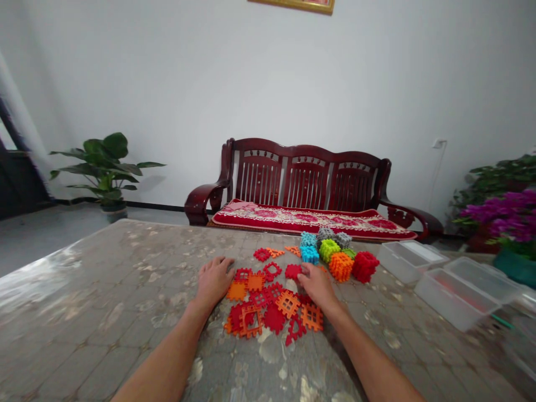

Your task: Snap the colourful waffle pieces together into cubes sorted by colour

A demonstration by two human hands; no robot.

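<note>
A pile of flat red and orange waffle tiles (272, 307) lies on the patterned table (104, 301) between my arms. My left hand (213, 281) rests flat on the table at the pile's left edge, fingers apart, touching nothing else. My right hand (316, 283) lies palm down over the pile's far right side, fingertips at a red tile (293, 271); I cannot tell whether it grips it. Behind the pile stand several assembled cubes: blue (309, 254), green (329, 249), orange (340, 266), red (365, 266) and grey (325, 234).
Two clear plastic boxes (454, 293) sit on the table's right side, one with a lid nearby. A dark wooden bench (305, 184) with a red cushion stands behind the table. Potted plants stand at left (104, 167) and right (506, 218).
</note>
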